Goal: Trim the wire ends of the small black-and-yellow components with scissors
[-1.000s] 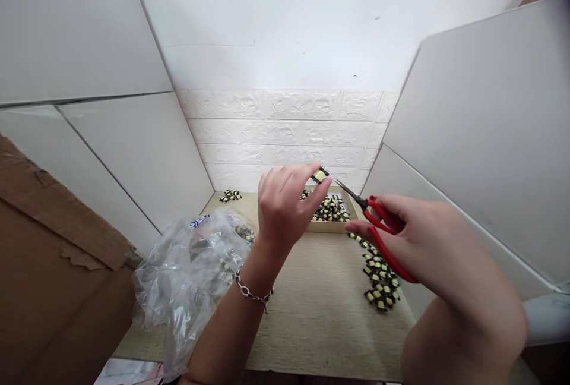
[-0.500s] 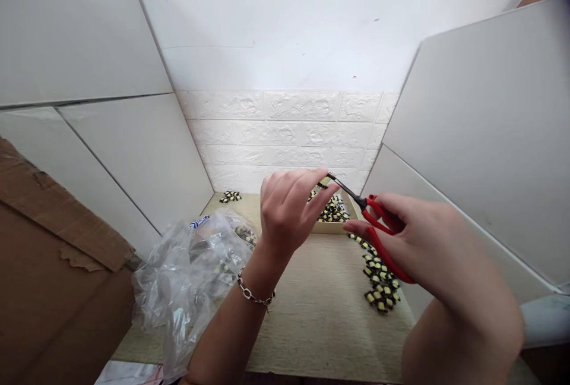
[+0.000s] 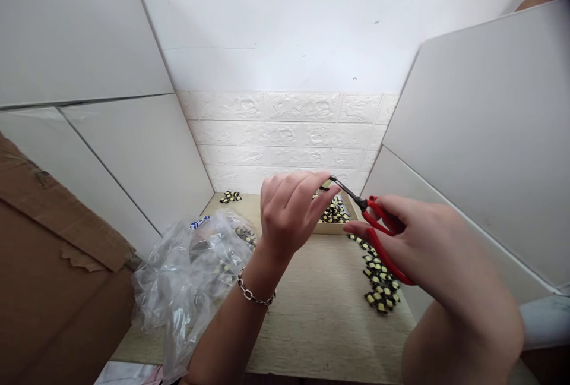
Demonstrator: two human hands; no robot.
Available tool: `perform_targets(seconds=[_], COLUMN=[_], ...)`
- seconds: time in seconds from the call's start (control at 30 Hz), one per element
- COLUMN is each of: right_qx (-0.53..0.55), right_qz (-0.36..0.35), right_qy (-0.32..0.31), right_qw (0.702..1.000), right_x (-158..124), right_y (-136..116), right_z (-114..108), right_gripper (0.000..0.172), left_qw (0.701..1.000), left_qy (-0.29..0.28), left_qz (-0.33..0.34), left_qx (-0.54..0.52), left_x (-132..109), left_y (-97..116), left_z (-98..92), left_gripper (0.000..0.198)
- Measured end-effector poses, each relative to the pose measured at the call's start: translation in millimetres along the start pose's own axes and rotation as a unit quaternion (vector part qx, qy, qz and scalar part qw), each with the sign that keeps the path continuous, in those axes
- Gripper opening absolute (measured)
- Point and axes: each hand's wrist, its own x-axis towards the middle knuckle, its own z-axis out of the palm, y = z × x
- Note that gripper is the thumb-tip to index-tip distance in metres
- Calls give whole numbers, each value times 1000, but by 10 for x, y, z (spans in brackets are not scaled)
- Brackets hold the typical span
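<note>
My left hand pinches yellow-and-black component, raised above table near box of similar pieces; my right hand grips red-handled tool, slim tips at component's edge; from here I cannot tell whether they touch.

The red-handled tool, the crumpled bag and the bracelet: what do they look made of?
Red-handled tool: thin dark tips, likely metal; smooth red handles, perhaps plastic or rubber. Crumpled bag: probably glossy plastic film, transparent with bright highlights. Bracelet: apparently shiny metal, from its silvery links.
</note>
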Motion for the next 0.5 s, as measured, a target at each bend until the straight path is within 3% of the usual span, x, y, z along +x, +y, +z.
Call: perform_targets(seconds=[0.5], right_qx=[21], right_qz=[0], right_qy=[-9], right_qw=[1000], right_x=[18], right_y=[-4], right_z=[26], right_gripper=[46], left_qw=[1000], left_qy=[0], left_qz=[2], left_qx=[-1], left_x=[-8], left_y=[-11], left_z=[-4], left_gripper=[29])
